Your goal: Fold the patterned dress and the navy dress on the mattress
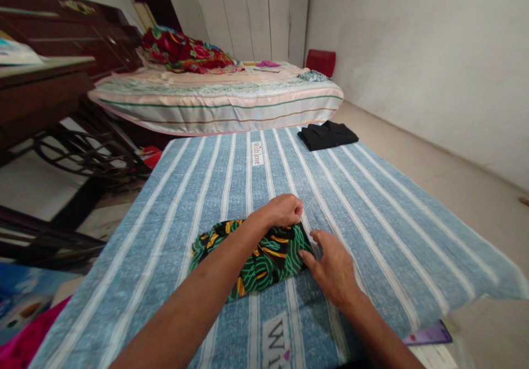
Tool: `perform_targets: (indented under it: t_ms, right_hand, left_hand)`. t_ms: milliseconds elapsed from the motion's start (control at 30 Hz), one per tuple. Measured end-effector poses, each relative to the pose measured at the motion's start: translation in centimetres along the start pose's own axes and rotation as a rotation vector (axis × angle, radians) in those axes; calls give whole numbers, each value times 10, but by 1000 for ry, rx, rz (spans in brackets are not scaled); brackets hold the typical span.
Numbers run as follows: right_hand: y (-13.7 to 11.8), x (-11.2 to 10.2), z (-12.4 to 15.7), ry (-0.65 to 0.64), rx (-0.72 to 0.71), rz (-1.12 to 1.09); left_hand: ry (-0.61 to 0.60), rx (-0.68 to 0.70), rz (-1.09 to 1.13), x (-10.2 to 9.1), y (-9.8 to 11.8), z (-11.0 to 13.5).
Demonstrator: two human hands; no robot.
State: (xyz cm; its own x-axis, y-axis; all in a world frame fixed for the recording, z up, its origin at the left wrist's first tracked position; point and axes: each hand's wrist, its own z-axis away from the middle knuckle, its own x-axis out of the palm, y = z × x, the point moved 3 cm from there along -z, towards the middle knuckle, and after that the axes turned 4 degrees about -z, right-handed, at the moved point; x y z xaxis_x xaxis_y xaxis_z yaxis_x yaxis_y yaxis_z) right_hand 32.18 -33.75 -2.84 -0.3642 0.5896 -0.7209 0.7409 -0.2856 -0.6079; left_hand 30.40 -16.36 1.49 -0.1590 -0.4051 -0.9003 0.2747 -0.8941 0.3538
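Note:
A folded garment (pixel 275 261), black with green lines and yellow-orange marks, lies on a blue-and-white striped cover. My left forearm crosses over it and hides part of its middle. At its far right corner my left hand (pixel 284 209) is closed on the fabric edge, its fingertips curled under and mostly hidden. My right hand (pixel 334 264) rests at the garment's right edge with thumb and fingers apart, the thumb touching the cloth. Beyond both hands, a folded black garment (pixel 328 136) lies at the far right edge of the cover.
The striped cover (pixel 165 248) spreads under everything. Behind it stands a bed (pixel 223 102) with a red floral blanket (pixel 185 52). To the left is a sewing machine table (pixel 45 77) with an iron treadle. A pale wall (pixel 421 55) runs along the right.

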Motion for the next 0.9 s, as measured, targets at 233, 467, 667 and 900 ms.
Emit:
perform_targets:
  t_ms: [233, 467, 667, 900]
  right_hand:
    - [0, 3, 10, -7, -190, 33]
    - [4, 1, 13, 1, -206, 13]
    - [-6, -6, 6, 73, -334, -24]
    - [-13, 3, 2, -29, -384, -61]
  left_hand:
    - [51, -43, -152, 2, 4, 2]
    - [115, -36, -203, 3, 3, 2]
    - [160, 3, -258, -3, 6, 9]
    - [165, 3, -398, 8, 9, 12]
